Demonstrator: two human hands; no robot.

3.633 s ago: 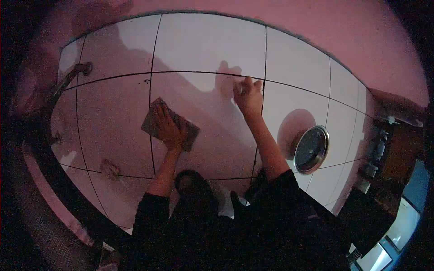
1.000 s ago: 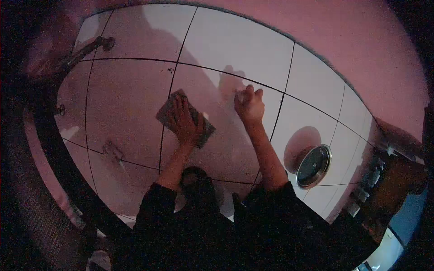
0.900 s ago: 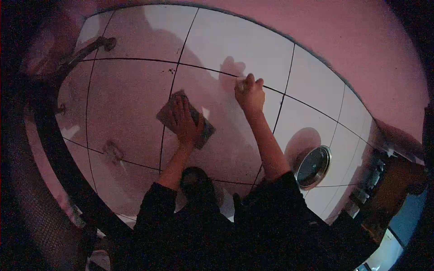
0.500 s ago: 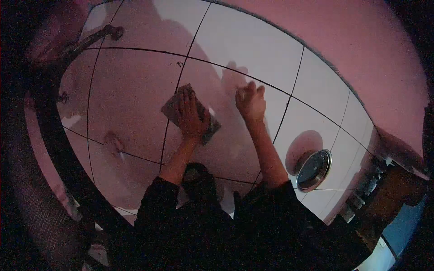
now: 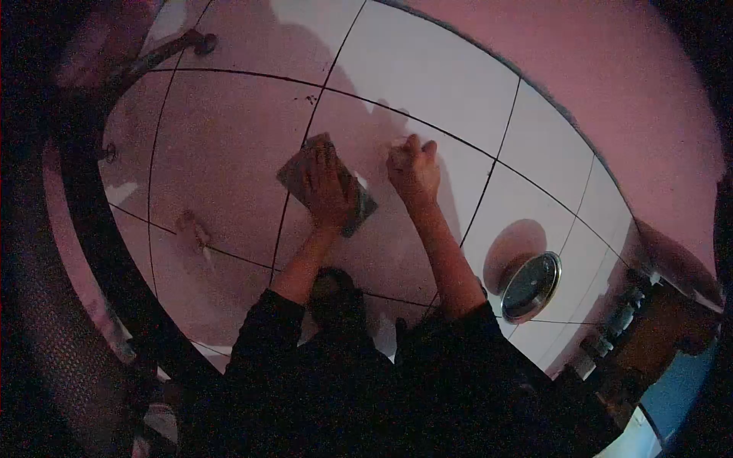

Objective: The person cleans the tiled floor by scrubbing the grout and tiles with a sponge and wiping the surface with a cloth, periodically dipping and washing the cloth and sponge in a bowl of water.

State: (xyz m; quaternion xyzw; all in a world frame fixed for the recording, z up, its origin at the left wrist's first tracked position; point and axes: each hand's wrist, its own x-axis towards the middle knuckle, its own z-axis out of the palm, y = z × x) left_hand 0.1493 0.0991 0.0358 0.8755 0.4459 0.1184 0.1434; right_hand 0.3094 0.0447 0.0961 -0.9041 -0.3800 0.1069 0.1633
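My left hand (image 5: 330,191) lies flat with its fingers stretched over a dark rectangular piece (image 5: 294,174) on the white tiled floor (image 5: 221,145). The piece sits at a slant across a dark tile joint. To the right, my right hand (image 5: 413,169) is raised over the tiles with its fingers curled together. Something small and pale seems to be between those fingers, too dim to make out. A round metal-rimmed dish (image 5: 531,287) with dark contents stands on the floor, right of my right forearm.
A pink wall (image 5: 611,84) borders the floor at the top and right. On the left is a dark curved frame (image 5: 114,267) with a bar reaching onto the tiles. Dark and brown objects (image 5: 649,328) stand at the lower right. My dark-clothed legs are at the bottom.
The camera view has turned, shifting the floor. My right hand has moved slightly left, nearer my left hand. My left hand still rests on the dark piece.
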